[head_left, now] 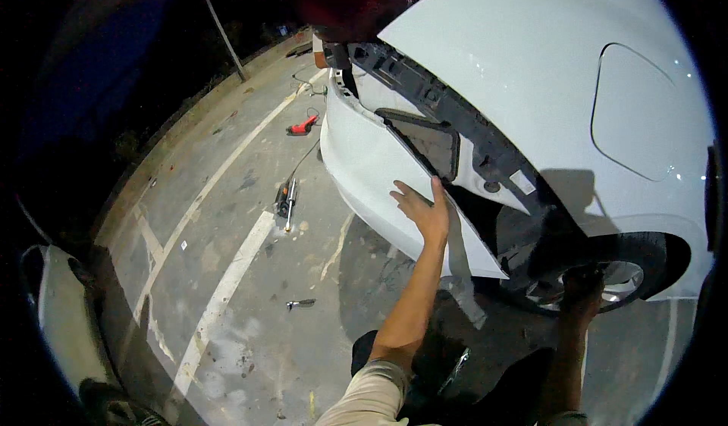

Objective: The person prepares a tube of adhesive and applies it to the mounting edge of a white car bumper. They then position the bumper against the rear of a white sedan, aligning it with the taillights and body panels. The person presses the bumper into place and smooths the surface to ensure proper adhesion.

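A white car's bumper (371, 164) has come away from the body along its upper edge, leaving a gap. My left hand (426, 208) lies against the bumper's outer side near that edge, fingers spread and gripping nothing. Above the gap, a black bracket (444, 104) runs along the body panel (516, 70). Down by the rear wheel (626, 286), my right hand (582, 293) is in shadow. Its fingers are too dark to make out, so I cannot tell if it holds anything.
On the pavement (250, 274) lie a red power tool (302, 126), a black tool with a silver shaft (287, 200) and a small hand tool (301, 303). A shiny metal tool (455, 369) is near my legs. Another vehicle (67, 312) stands at the left.
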Motion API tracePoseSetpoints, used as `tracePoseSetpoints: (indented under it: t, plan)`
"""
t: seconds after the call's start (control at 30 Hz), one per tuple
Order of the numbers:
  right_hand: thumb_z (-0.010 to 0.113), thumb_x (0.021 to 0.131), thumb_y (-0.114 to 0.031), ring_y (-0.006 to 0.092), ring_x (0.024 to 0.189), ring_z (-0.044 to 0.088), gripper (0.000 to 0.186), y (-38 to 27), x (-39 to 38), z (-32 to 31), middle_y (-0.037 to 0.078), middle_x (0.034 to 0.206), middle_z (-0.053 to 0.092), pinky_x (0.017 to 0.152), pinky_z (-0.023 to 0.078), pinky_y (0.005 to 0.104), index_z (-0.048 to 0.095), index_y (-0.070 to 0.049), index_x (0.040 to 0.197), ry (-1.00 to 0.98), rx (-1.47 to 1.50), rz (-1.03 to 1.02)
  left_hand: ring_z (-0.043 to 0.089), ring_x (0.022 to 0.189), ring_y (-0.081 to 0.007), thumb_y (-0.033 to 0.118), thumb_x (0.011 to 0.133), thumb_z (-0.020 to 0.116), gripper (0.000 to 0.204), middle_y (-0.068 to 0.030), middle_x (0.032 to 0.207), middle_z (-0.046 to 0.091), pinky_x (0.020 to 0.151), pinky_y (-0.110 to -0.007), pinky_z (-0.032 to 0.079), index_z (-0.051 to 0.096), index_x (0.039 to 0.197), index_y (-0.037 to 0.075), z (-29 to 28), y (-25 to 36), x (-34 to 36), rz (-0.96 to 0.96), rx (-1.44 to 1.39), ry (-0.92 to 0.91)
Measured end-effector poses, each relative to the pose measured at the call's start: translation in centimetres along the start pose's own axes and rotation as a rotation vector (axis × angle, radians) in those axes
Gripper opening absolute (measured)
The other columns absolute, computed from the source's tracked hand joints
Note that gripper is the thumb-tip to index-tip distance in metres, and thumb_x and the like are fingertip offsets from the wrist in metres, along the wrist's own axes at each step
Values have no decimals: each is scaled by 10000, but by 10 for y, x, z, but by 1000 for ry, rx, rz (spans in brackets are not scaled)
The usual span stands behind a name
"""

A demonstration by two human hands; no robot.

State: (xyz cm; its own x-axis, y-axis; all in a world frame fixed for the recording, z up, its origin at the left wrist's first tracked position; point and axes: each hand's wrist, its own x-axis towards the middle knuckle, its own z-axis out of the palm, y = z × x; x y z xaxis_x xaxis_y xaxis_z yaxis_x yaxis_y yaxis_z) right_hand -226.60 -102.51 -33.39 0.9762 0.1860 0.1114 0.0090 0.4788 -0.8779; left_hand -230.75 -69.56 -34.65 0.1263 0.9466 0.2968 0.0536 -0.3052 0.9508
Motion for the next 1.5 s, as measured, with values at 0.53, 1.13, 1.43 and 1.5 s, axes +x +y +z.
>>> tracePoseSetpoints:
  t: [0.53,1.13,1.43,1.5]
  plan:
    - [544,911,-183,380,1144,500,536,62,2,90,209,1268,504,967,411,437,345,-3,1374,-164,-1344,-792,385,1184,-449,404,835,648,834,-339,1340,277,978,-457,361,255,1410,-56,-84,-23,30,282,259,-311]
    - [446,969,-377,148,784,528,362,-53,-47,314,43,884,569,747,432,273,549,-65,1120,486,33,-470,235,1358,-383,209,721,680,681,-151,1463,303,1058,-649,162,451,1361,183,-154,-46,188,1253,273,-871]
    - [384,1002,-283,134,588,319,271,-74,-110,323,1,648,367,588,328,298,503,-79,868,883,206,-559,311,1327,-357,279,704,734,678,-80,1441,365,1062,-638,175,486,1335,287,-116,-52,209,1458,219,-608]
    - [381,997,-313,149,599,355,281,-55,-132,252,10,705,436,639,354,315,512,-85,898,568,132,-542,341,1312,-333,291,732,680,611,-77,1435,382,1047,-649,177,510,1318,280,-109,-52,201,1422,132,-607]
